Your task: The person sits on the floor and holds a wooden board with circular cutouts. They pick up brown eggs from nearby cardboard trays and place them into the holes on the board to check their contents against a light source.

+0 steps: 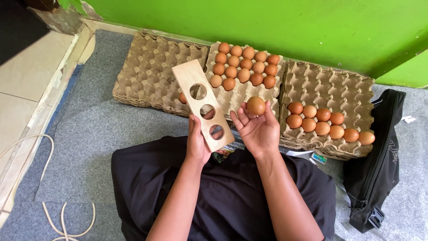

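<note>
Egg (256,105), brown, sits at the fingertips of the right hand (257,129), which is turned palm up and grasps it lightly from below, just in front of the middle tray. Left hand (197,142) grips the near end of a wooden board (203,103), thumb side along its left edge. That board is a pale plank with three round holes in a row; it tilts up and away from the person, its far end reaching over the seam between the left and middle trays. Egg and board are close but apart.

Beyond the hands, three grey-brown pulp trays lie side by side against a green wall (267,27). Left tray (151,67) shows bare cups, with one egg partly seen just behind the board's edge. Middle tray (240,96) carries a cluster of brown eggs (244,64) in its far half, the near cups bare. Right tray (330,89) holds two short rows of brown eggs (327,122) near its front edge.

Everything rests on grey carpet (89,143). The person sits on it in black clothing (223,192). A black bag (379,156) lies to the right, a pale cord (49,178) loops at the left beside a tiled floor (26,80).
</note>
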